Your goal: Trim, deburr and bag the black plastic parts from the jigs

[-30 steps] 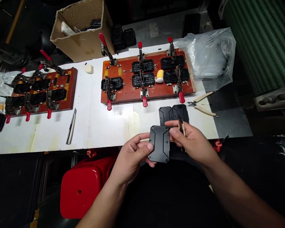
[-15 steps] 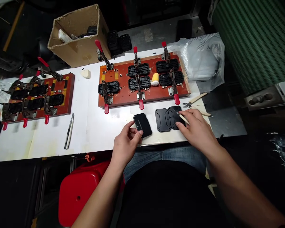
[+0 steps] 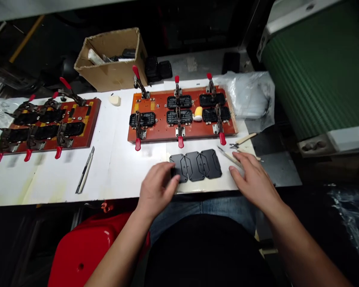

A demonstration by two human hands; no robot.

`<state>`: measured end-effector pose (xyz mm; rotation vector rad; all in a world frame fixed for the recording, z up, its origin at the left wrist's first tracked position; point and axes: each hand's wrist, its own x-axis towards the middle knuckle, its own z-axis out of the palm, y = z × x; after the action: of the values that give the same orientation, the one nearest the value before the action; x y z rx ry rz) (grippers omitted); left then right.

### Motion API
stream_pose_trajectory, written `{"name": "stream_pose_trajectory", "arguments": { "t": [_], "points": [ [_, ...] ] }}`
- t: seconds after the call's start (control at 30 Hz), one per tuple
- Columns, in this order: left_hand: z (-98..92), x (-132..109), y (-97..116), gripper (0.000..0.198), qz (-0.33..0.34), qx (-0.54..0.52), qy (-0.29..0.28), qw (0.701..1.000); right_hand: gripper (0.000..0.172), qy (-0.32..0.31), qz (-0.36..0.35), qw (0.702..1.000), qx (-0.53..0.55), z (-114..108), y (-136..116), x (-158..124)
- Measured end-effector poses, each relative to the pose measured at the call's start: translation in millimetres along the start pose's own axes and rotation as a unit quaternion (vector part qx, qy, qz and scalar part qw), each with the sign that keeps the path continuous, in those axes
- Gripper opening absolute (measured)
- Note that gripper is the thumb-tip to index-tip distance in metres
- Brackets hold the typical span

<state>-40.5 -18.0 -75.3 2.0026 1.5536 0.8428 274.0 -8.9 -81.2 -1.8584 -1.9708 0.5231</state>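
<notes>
Three flat black plates with clipped corners (image 3: 195,166) lie side by side in a row on the white work surface. My left hand (image 3: 157,187) is at the left end, its thumb and fingertips on the edge of the leftmost plate (image 3: 179,162). To the right of the row, my right hand (image 3: 255,179) is spread low over the table, thumb and index finger apart. A slim pale-handled knife (image 3: 229,156) lies between them, part of its handle hidden by the hand. Just beyond are small metal nippers (image 3: 234,146) and a wooden stick (image 3: 245,138).
Ahead stands a red-brown fixture board (image 3: 161,133) with red-handled clamps, black parts and a yellow-and-white piece (image 3: 198,113). A second fixture (image 3: 91,127), a utility knife (image 3: 85,170) and a cardboard box (image 3: 113,77) are leftward. A plastic bag (image 3: 251,101) and green conveyor (image 3: 305,79) are right.
My left hand has laid its plate down at the left of the other two, which now sit in line with it. My right hand has moved off the plates and its fingers have opened around the knife.
</notes>
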Motion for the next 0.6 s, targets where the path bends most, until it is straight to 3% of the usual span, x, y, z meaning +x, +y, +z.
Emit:
{"name": "stream_pose_trajectory", "arguments": {
  "t": [0.1,0.23,0.3,0.4,0.5,0.6],
  "points": [
    [18.8,18.8,11.1,0.058,0.122,0.038,-0.105,0.986,0.04,0.026,-0.058,0.998,0.011,-16.7,-13.1,17.2],
    [46.6,50.1,29.0,0.1,0.134,0.118,-0.175,0.968,0.036,0.031,-0.142,0.988,-0.054,-30.3,-71.1,97.5],
    [55.8,59.0,34.0,0.099,0.126,0.137,-0.179,0.966,0.039,-0.014,-0.113,0.98,-0.163,-28.0,-100.9,149.9],
    [60.2,60.2,33.9,0.092,0.129,0.146,-0.181,0.964,0.038,-0.064,-0.088,0.971,-0.211,-17.8,-125.4,208.6],
    [55.8,52.1,28.2,0.085,0.123,0.136,-0.174,0.968,0.036,-0.07,-0.103,0.969,-0.214,-13.3,-122.3,215.6],
    [49.0,42.9,19.7,0.084,0.115,0.122,-0.163,0.972,0.041,-0.042,-0.134,0.973,-0.185,-19.4,-101.8,169.9]
  ]
}}
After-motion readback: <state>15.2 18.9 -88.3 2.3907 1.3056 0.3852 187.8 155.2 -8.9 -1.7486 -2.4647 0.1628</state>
